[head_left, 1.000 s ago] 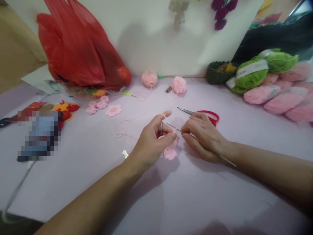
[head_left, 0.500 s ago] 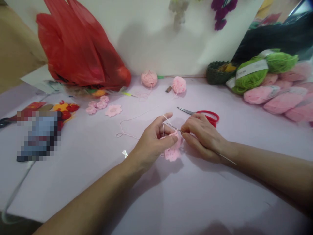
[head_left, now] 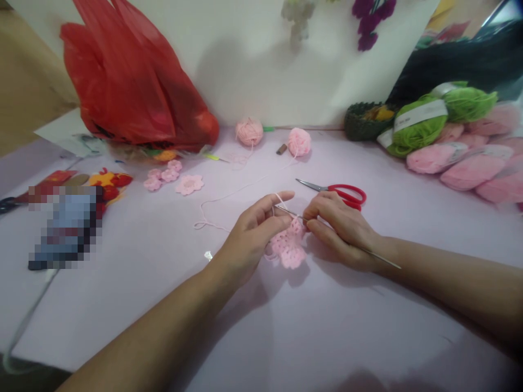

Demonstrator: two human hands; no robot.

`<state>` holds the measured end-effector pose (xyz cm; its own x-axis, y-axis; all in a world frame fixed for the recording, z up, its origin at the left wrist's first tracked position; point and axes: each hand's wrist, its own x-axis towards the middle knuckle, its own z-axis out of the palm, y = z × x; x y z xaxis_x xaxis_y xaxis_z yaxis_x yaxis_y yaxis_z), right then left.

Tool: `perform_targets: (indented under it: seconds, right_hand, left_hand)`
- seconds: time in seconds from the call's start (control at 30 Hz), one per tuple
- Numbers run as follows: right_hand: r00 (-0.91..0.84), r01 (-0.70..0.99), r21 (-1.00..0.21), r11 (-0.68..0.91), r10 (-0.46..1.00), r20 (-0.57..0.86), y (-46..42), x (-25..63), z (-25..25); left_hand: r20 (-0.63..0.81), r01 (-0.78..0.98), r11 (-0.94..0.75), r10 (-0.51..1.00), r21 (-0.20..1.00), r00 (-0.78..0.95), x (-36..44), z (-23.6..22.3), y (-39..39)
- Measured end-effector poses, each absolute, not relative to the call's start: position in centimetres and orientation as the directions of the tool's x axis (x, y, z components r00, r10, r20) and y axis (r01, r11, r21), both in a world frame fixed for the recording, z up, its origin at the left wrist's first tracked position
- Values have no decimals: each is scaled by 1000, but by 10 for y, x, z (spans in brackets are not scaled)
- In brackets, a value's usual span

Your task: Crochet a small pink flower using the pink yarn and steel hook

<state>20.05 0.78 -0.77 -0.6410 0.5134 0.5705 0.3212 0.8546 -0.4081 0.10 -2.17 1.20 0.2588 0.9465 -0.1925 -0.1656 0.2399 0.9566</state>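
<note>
Hands at crochet work above the bench (head_left: 310,332)
The left hand (head_left: 248,237) pinches the pink crocheted piece (head_left: 290,247) at its 11 o'clock edge, mid-view (yarn (head_left: 280,199) loops over that hand); the right hand (head_left: 341,228), closed around the slim metal hook (head_left: 379,257), sits at the piece's 2 o'clock; red-handled scissors (head_left: 332,188) lie beyond at 1 o'clock, a pink yarn ball (head_left: 299,142) at 12

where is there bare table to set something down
Bare tabletop lies between the white cable and left forearm, between left and right forearm, and between right forearm and pink skeins. Crowded: back left around the red bag, and back right with those skeins, green yarn and a dark basket.
</note>
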Motion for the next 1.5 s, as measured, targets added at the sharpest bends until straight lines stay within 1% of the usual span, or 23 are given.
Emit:
perform_targets:
  seconds: [0.1, 0.17, 0.37, 0.53, 0.6, 0.63, 0.73, 0.8, 0.87, 0.97, 1.07, 1.17, 1.27, 1.5]
  right_hand:
    - [-641, 311, -408, 858, 506, 577, 8, 201, -8]
    - [-640, 311, -412, 856, 509, 575, 8, 201, -8]
    - [-642, 319, -404, 857, 509, 574, 8, 199, -10]
    - [-653, 321, -385, 865, 496, 572, 8, 198, -11]
    - [-669, 359, -326, 875, 485, 564, 7, 197, -12]
    - [-678, 398, -272, 876, 481, 556, 6, 196, -13]
    - [-695, 548, -59, 835, 493, 524, 2, 192, -13]
    - [-687, 620, 38, 783, 519, 508, 0, 189, -13]
    - [-669, 650, 76, 756, 522, 528, 0, 188, -13]
    - [-652, 621, 64, 781, 470, 596, 2, 189, -13]
    - [-660, 543, 21, 839, 411, 629, 5, 192, -12]
    - [-674, 470, -8, 883, 364, 643, 7, 195, -10]
    - [-681, 428, -18, 904, 335, 651, 8, 198, -9]
    - [-690, 398, -59, 916, 341, 638, 10, 202, -9]
  left_hand:
    - [-222, -239, 281, 944, 929, 246, 3, 14, -22]
    - [-228, -249, 287, 944, 925, 240, 3, 14, -22]
    - [-160, -136, 199, 955, 971, 251, 0, 8, -20]
    - [-121, -111, 151, 962, 982, 243, 0, 5, -20]
    - [-103, -105, 130, 968, 986, 229, 3, 5, -20]
    - [-97, -93, 120, 971, 988, 219, 4, 5, -21]
    - [-89, -55, 99, 984, 994, 156, 11, 3, -24]
    - [-114, -106, 125, 988, 986, 109, 15, 3, -25]
    - [-192, -220, 211, 976, 952, 103, 16, 4, -25]
    - [-327, -338, 372, 927, 864, 183, 14, 9, -23]
    - [-379, -365, 452, 889, 814, 257, 7, 15, -21]
    - [-380, -387, 471, 878, 793, 291, 1, 20, -19]
    - [-393, -383, 476, 877, 792, 278, -3, 24, -18]
    - [-399, -383, 457, 889, 803, 224, -10, 27, -15]
